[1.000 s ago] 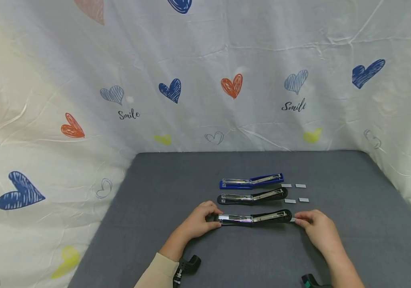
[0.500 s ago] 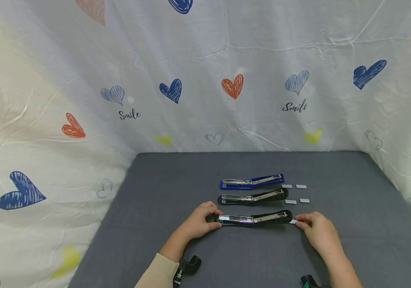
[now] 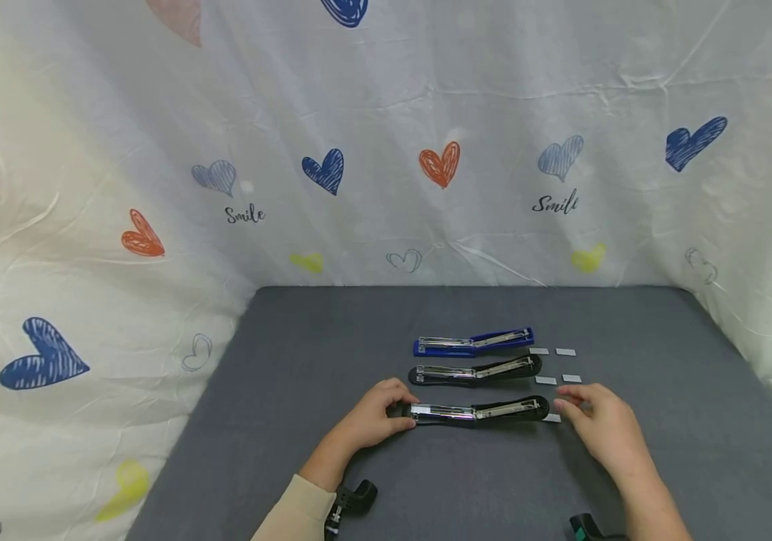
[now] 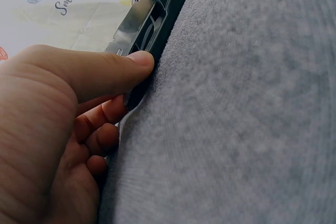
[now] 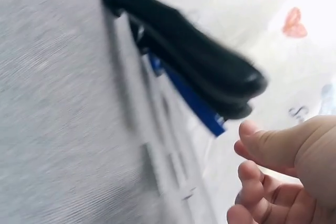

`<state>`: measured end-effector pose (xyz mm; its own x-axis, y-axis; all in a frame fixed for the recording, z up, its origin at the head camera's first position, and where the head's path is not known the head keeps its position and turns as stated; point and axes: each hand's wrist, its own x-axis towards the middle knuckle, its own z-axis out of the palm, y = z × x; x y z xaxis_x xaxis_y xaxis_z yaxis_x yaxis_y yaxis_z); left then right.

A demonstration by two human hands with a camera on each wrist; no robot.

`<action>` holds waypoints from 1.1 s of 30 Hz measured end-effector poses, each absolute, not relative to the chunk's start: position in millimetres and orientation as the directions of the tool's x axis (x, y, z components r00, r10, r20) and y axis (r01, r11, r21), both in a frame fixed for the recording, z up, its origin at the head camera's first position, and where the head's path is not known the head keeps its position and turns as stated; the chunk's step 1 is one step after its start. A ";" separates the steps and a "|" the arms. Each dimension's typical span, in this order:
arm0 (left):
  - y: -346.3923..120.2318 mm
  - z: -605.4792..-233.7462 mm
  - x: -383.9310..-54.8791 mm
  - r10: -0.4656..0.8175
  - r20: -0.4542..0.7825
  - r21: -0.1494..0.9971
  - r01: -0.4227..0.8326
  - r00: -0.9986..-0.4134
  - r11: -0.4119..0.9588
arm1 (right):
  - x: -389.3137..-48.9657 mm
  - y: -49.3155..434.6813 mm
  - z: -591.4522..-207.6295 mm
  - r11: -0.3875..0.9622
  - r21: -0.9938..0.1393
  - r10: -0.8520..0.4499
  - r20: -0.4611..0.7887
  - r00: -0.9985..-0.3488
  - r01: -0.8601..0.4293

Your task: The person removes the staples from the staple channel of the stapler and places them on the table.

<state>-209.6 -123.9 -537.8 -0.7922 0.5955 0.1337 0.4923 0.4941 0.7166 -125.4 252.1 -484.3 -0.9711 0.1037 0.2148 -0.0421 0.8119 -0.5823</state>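
Note:
Three staplers lie unfolded in a row: a blue one (image 3: 440, 350) farthest back, a black one (image 3: 446, 379) in the middle, and another black stapler (image 3: 445, 421) nearest. My left hand (image 3: 373, 413) pinches the left end of the nearest stapler between thumb and fingers, as the left wrist view confirms with its thumb (image 4: 118, 72) over the black base. Beyond that stapler's right end lies a small pale strip (image 3: 552, 418), probably staples. Just above and right of the strip, my right hand (image 3: 607, 428) hovers with loosely bent fingers, holding nothing; its wrist view is blurred.
Several similar pale strips lie beside the two farther staplers, among them one strip (image 3: 565, 352) at the back and another strip (image 3: 546, 381) closer. Grey cloth covers the table (image 3: 318, 330). A white heart-printed curtain (image 3: 386, 203) hangs behind it.
My right hand has let go of the pale strip at the nearest stapler's right end and lifted slightly away. My left hand keeps its grip on the stapler.

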 end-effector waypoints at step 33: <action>-123.4 -537.5 -212.0 0.591 0.121 0.721 0.480 -0.797 0.500 | -171.0 142.6 -448.3 0.723 -0.646 -0.205 0.136 -0.969 -0.243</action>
<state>-212.0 -123.4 -537.5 -0.7974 0.5911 0.1213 0.4804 0.5001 0.7205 -171.0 142.6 -448.3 -0.9694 -0.2046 0.1360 -0.2433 0.7233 -0.6463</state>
